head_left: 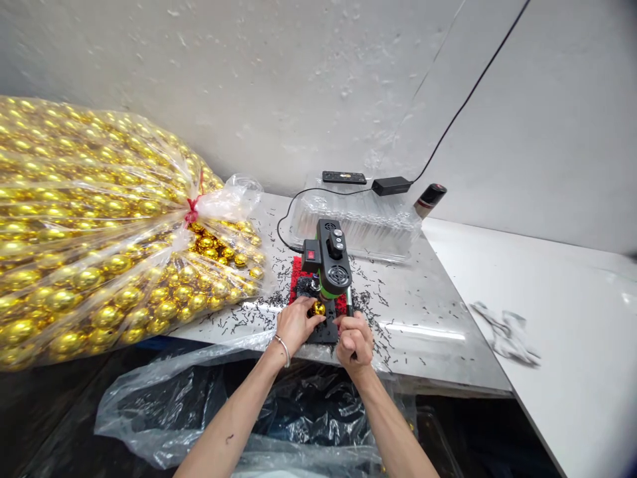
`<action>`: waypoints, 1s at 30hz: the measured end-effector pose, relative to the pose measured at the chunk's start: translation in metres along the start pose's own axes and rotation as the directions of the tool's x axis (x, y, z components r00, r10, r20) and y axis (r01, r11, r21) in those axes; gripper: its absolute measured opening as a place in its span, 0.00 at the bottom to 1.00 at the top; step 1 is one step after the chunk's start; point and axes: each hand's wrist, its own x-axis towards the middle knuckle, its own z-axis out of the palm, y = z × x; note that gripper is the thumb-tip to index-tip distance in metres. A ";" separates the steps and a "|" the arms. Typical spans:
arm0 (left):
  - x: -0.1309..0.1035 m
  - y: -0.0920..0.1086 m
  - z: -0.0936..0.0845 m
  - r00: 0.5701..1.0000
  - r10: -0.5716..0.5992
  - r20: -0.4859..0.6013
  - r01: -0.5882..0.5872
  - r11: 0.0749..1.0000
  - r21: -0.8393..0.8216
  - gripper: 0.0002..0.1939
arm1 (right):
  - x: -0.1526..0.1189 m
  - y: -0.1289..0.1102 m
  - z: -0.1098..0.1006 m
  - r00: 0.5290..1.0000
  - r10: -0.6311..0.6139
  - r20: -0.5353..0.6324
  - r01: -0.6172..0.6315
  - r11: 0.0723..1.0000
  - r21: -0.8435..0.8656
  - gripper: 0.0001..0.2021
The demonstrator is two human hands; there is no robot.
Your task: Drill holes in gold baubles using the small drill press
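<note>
Two forearms, left hand holding one gold ball, right one lever.

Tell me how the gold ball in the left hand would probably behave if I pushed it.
The gold ball looks round, so it would likely roll readily. Its mirror-like shine suggests a smooth surface, perhaps slippery in the left hand. Similar balls fill a thin plastic bag, so it may be fairly light, though I can't confirm that.

1. Gray table: blk bits scattered, esp. ctr.
2. Ctr: red mat under blk/grn machine.
3. Back: clear plastic pack.
4. L: part of bag w/ gold balls.
</note>
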 end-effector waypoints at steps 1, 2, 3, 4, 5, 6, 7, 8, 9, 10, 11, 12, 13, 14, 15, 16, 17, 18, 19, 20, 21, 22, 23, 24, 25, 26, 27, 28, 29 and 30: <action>0.000 0.000 0.000 1.000 0.003 -0.001 -0.003 1.000 0.003 0.22 | 0.000 -0.001 0.000 1.000 0.006 0.000 -0.006 1.000 0.004 0.16; -0.001 0.000 -0.001 1.000 0.007 -0.002 -0.007 1.000 0.004 0.22 | 0.001 -0.002 0.001 1.000 0.010 0.004 -0.010 1.000 0.006 0.16; -0.001 0.000 -0.001 1.000 0.012 -0.004 -0.012 1.000 0.003 0.22 | 0.001 -0.003 0.002 1.000 0.014 0.010 -0.014 1.000 0.002 0.16; -0.001 -0.001 -0.001 1.000 0.019 -0.007 -0.019 1.000 0.002 0.21 | 0.001 -0.004 0.002 1.000 0.012 0.013 -0.012 1.000 -0.003 0.16; -0.002 -0.001 -0.001 1.000 0.028 -0.011 -0.028 1.000 0.002 0.21 | 0.002 -0.005 0.003 1.000 0.007 0.016 -0.006 1.000 -0.006 0.16; -0.002 -0.001 0.000 0.999 0.034 -0.015 -0.033 0.999 0.003 0.21 | 0.003 -0.005 0.003 1.000 -0.005 0.017 0.005 1.000 -0.007 0.16; -0.001 -0.001 0.000 0.999 0.035 -0.019 -0.035 0.999 0.006 0.20 | 0.005 -0.006 0.002 1.000 -0.017 0.015 0.017 1.000 -0.006 0.16; 0.000 0.000 0.001 0.999 0.033 -0.023 -0.032 0.999 0.009 0.20 | 0.008 -0.006 0.001 1.000 -0.025 0.010 0.025 1.000 -0.004 0.16; 0.000 0.000 0.001 0.999 0.027 -0.028 -0.027 1.000 0.011 0.20 | 0.013 -0.008 0.000 0.999 -0.031 0.009 0.031 1.000 -0.003 0.16; 0.001 0.001 0.001 0.999 0.022 -0.035 -0.022 1.000 0.007 0.20 | 0.019 -0.009 -0.002 1.000 -0.030 0.002 0.030 1.000 0.002 0.16; 0.002 0.001 0.000 0.999 0.018 -0.043 -0.018 1.000 -0.003 0.20 | 0.027 -0.012 -0.005 1.000 -0.013 -0.013 0.013 1.000 0.009 0.15; 0.001 0.000 -0.002 0.998 0.016 -0.054 -0.017 1.000 -0.023 0.19 | 0.036 -0.015 -0.008 0.999 0.020 -0.026 -0.020 1.000 0.014 0.14; -0.001 -0.001 -0.003 0.997 0.016 -0.070 -0.019 0.998 -0.053 0.19 | 0.046 -0.018 -0.011 0.996 0.076 -0.056 -0.075 0.997 0.028 0.14; -0.005 -0.004 -0.006 0.996 0.015 -0.087 -0.023 0.995 -0.097 0.19 | 0.056 -0.021 -0.013 0.984 0.157 -0.080 -0.154 0.987 0.038 0.14; -0.012 -0.008 -0.008 0.996 0.017 -0.090 -0.031 0.987 -0.156 0.19 | 0.065 -0.025 -0.016 0.971 0.228 -0.071 -0.226 0.974 0.031 0.14; -0.020 -0.014 -0.009 0.997 0.026 -0.066 -0.041 0.973 -0.225 0.20 | 0.074 -0.028 -0.018 0.963 0.262 -0.061 -0.260 0.965 0.031 0.13; -0.030 -0.022 -0.009 0.999 0.046 -0.004 -0.046 0.953 -0.299 0.21 | 0.081 -0.030 -0.019 0.962 0.268 -0.059 -0.266 0.963 0.042 0.12; -0.042 -0.031 -0.007 0.993 0.074 0.091 -0.035 0.928 -0.371 0.23 | 0.086 -0.032 -0.020 0.963 0.265 -0.053 -0.263 0.964 0.051 0.12; -0.054 -0.042 -0.003 0.972 0.108 0.210 -0.007 0.902 -0.431 0.25 | 0.088 -0.033 -0.021 0.966 0.255 -0.049 -0.252 0.966 0.063 0.11; -0.066 -0.053 0.002 0.934 0.131 0.334 0.045 0.882 -0.470 0.25 | 0.089 -0.034 -0.021 0.968 0.246 -0.046 -0.242 0.967 0.073 0.11; -0.077 -0.065 0.010 0.898 0.120 0.422 0.116 0.863 -0.492 0.25 | 0.089 -0.034 -0.021 0.969 0.242 -0.042 -0.239 0.968 0.081 0.12; -0.087 -0.076 0.019 0.880 0.069 0.470 0.205 0.837 -0.507 0.25 | 0.087 -0.035 -0.021 0.969 0.244 -0.038 -0.240 0.967 0.086 0.13; -0.096 -0.086 0.028 0.878 -0.030 0.478 0.316 0.785 -0.533 0.26 | 0.086 -0.035 -0.021 0.968 0.248 -0.034 -0.244 0.965 0.092 0.13; -0.104 -0.095 0.037 0.867 -0.166 0.471 0.443 0.688 -0.575 0.27 | 0.084 -0.035 -0.021 0.966 0.256 -0.028 -0.252 0.963 0.098 0.13; -0.110 -0.103 0.045 0.826 -0.304 0.475 0.560 0.544 -0.625 0.27 | 0.083 -0.035 -0.021 0.963 0.268 -0.021 -0.264 0.959 0.104 0.13; -0.115 -0.109 0.050 0.758 -0.411 0.506 0.645 0.366 -0.671 0.26 | 0.082 -0.035 -0.022 0.960 0.279 -0.010 -0.276 0.955 0.111 0.13; -0.119 -0.113 0.053 0.688 -0.466 0.556 0.691 0.187 -0.698 0.24 | 0.081 -0.035 -0.022 0.958 0.286 0.003 -0.285 0.952 0.116 0.12; -0.123 -0.116 0.054 0.640 -0.467 0.610 0.704 0.040 -0.709 0.20 | 0.081 -0.035 -0.022 0.957 0.289 0.015 -0.288 0.950 0.119 0.12; -0.125 -0.116 0.051 0.625 -0.433 0.650 0.699 -0.060 -0.712 0.16 | 0.080 -0.034 -0.023 0.958 0.287 0.023 -0.288 0.950 0.120 0.12; -0.127 -0.114 0.047 0.639 -0.384 0.667 0.683 -0.116 -0.721 0.14 | 0.080 -0.034 -0.023 0.959 0.284 0.027 -0.285 0.951 0.119 0.12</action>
